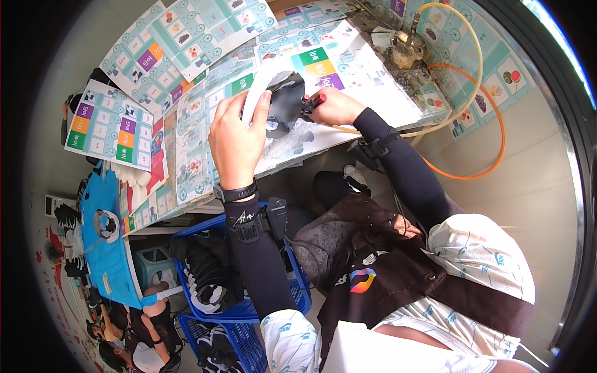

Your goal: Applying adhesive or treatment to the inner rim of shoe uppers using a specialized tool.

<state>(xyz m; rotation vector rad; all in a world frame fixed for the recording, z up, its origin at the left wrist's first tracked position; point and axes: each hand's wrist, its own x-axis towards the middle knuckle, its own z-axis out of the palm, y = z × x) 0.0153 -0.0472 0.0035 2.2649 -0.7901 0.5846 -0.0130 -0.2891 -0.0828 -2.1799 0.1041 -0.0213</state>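
My left hand (238, 137) is closed around the edge of a dark shoe (287, 102) with a white sole, its thumb and fingers on the sole's rim. The shoe is tilted above the near edge of the paper-covered workbench (214, 127). Beside its right side, my right hand (339, 107) grips a small black and red hand tool (309, 110), which looks like an air or spray gun. A yellowish hose (429, 132) runs to that hand. My fingers hide part of the tool, so I cannot tell whether its tip touches the shoe.
Printed sheets (211, 31) stand along the bench's far left side. A grimy fitting (407, 50) feeds the hose at the back right, and an orange hose (502, 133) loops by the wall. Blue crates (249, 311) with black shoes stand below. People (149, 336) sit at lower left.
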